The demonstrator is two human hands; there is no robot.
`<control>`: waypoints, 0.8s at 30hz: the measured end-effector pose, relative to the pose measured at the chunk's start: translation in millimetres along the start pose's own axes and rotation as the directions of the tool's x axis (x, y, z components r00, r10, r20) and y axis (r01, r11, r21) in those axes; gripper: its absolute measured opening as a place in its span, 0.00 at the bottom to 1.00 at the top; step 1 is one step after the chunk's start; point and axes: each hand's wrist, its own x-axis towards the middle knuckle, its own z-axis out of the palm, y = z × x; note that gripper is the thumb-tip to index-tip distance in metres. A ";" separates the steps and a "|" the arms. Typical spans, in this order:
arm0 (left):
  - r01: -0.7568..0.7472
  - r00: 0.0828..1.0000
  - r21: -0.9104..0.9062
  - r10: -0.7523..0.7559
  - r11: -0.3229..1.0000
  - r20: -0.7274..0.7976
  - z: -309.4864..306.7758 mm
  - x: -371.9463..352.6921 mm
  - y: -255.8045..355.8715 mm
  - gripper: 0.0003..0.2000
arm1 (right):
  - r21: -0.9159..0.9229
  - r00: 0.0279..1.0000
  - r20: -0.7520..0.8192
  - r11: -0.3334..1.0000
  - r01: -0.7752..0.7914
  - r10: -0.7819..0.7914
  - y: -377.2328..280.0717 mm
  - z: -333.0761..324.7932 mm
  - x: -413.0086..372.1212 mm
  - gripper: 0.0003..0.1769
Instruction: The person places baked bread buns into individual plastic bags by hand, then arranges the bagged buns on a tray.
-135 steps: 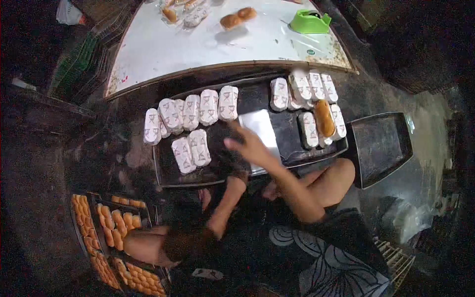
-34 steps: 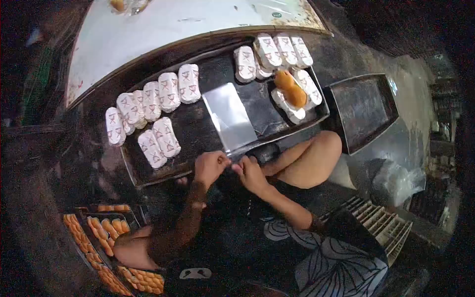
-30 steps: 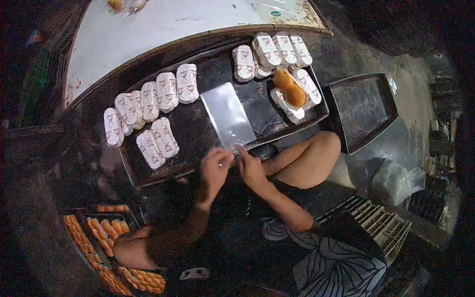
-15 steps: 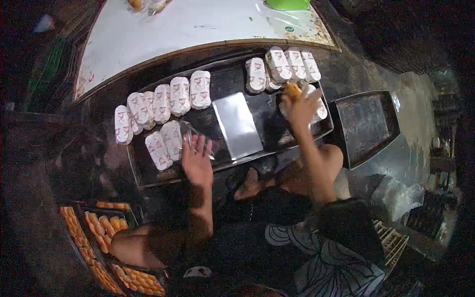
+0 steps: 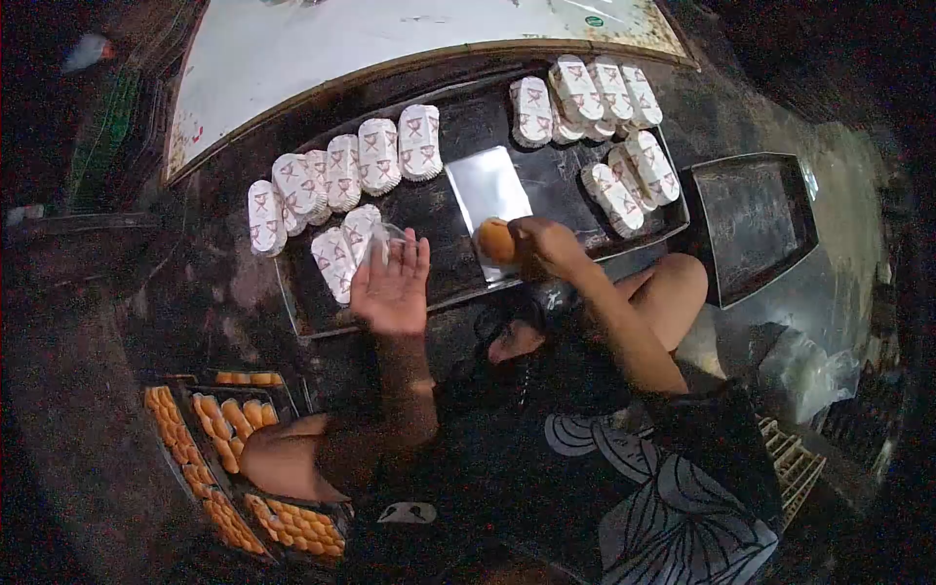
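Note:
My right hand [image 5: 552,249] grips a golden-brown bread bun [image 5: 497,240] above the tray's front edge, beside a stack of flat clear plastic bags [image 5: 490,185]. Palm up, my left hand [image 5: 392,288] has its fingers extended, with a thin clear plastic bag [image 5: 386,237] caught at the thumb and fingers; the exact grip is hard to see. Just beyond it lie two buns in white printed paper [image 5: 334,261], bottoms up. More paper-cupped buns [image 5: 378,156] line the left of the black tray [image 5: 458,117], and others [image 5: 580,93] are at its right.
A white table [image 5: 390,39] stands beyond the tray. To the right is another black tray [image 5: 751,229], with crumpled clear plastic [image 5: 809,375] nearer me. Trays of golden buns [image 5: 292,522] sit at lower left. My bent knee [image 5: 673,292] is close to the tray.
My right hand has lifted a bun from the tray's right-hand group and brought it left over the plastic bags. My left hand keeps its place by the paper-cupped buns. The view has shifted slightly.

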 end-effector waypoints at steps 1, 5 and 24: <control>-0.002 1.000 -0.006 0.002 1.000 -0.017 -3.0 0.2 1.7 0.21 | -0.059 0.996 0.088 0.998 0.004 0.001 -3.2 6.7 1.4 0.17; 0.035 0.997 -0.035 -0.032 0.999 0.071 -7.5 -3.9 5.9 0.22 | -0.342 0.902 0.309 0.920 -0.191 0.302 -36.3 -8.7 18.5 0.26; -0.156 0.936 0.288 0.049 0.945 0.347 -41.6 -14.1 -18.3 0.25 | 0.661 0.943 -0.005 0.709 -0.246 0.332 -158.1 -4.1 -53.2 0.44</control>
